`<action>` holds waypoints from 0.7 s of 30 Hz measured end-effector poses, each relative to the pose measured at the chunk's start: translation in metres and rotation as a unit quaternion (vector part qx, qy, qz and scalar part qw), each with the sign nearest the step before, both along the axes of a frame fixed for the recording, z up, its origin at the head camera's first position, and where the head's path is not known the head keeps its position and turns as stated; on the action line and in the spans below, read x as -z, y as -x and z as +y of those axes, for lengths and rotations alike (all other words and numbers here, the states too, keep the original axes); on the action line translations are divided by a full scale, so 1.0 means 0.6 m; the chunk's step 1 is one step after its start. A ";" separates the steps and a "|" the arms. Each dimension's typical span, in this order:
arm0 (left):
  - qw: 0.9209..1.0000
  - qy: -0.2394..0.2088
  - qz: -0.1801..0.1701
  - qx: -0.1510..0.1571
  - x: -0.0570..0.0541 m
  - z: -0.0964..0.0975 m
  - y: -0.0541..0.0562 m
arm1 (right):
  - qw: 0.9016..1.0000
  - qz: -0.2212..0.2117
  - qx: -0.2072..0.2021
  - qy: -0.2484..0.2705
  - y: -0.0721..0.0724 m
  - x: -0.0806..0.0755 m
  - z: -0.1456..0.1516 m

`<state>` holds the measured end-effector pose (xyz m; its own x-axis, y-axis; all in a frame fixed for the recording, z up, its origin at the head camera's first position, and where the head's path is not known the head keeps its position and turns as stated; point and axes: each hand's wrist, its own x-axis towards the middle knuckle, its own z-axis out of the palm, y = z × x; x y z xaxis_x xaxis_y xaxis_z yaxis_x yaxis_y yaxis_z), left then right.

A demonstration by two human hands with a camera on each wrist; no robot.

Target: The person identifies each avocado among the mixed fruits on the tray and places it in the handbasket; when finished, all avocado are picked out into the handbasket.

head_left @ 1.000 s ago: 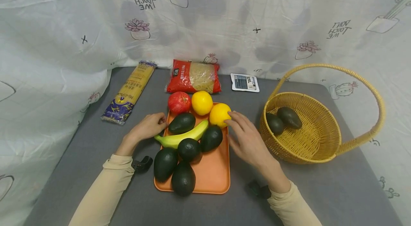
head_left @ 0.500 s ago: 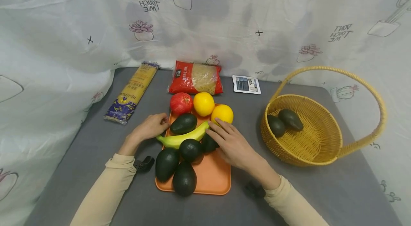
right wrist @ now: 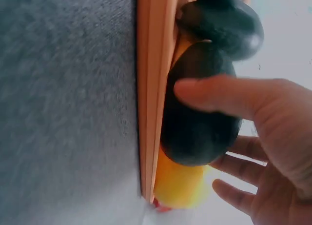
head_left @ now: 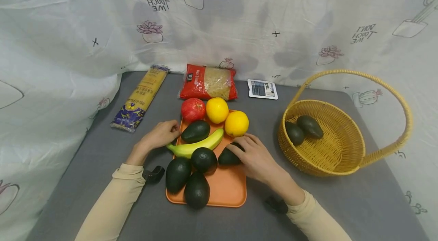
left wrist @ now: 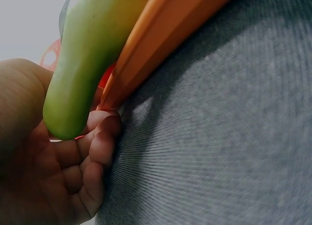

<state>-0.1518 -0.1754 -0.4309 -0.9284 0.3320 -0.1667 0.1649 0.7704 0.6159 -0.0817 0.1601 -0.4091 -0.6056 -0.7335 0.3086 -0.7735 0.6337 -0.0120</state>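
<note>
My right hand (head_left: 258, 161) holds a dark green avocado (head_left: 226, 156) at the right side of the orange tray (head_left: 227, 193). In the right wrist view the thumb (right wrist: 204, 93) lies on the near face of that avocado, with the fingers round its far side. My left hand (head_left: 161, 134) rests by the tray's left edge, fingers loosely curled. In the left wrist view its fingertips (left wrist: 105, 125) are right at the tray wall, beside the tip of a banana (left wrist: 78, 88). Several other avocados (head_left: 196, 191), a red pomegranate (head_left: 193, 109) and two round yellow fruits (head_left: 237, 123) sit on the tray.
A wicker basket (head_left: 321, 165) with a tall arched handle stands at the right, two avocados (head_left: 309, 127) inside. Behind the tray lie a red pasta bag (head_left: 208, 83) and a small white packet (head_left: 262, 89). A spaghetti pack (head_left: 140, 98) lies back left, near the hanging cloth.
My right hand has moved from beside the right yellow fruit down to the avocado below it, which has shifted slightly right and turned. The left hand has stayed at the tray's edge.
</note>
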 end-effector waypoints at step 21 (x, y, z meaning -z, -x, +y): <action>1.000 -0.005 -0.018 -0.003 0.001 -0.003 0.001 | 0.950 -0.061 0.293 0.087 -0.037 -0.100 0.273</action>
<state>-0.1525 -0.1773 -0.4316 -0.9242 0.3277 -0.1960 0.1381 0.7652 0.6288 -0.0598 0.3237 -0.3494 -0.9330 -0.2040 0.2964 -0.2754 0.9350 -0.2233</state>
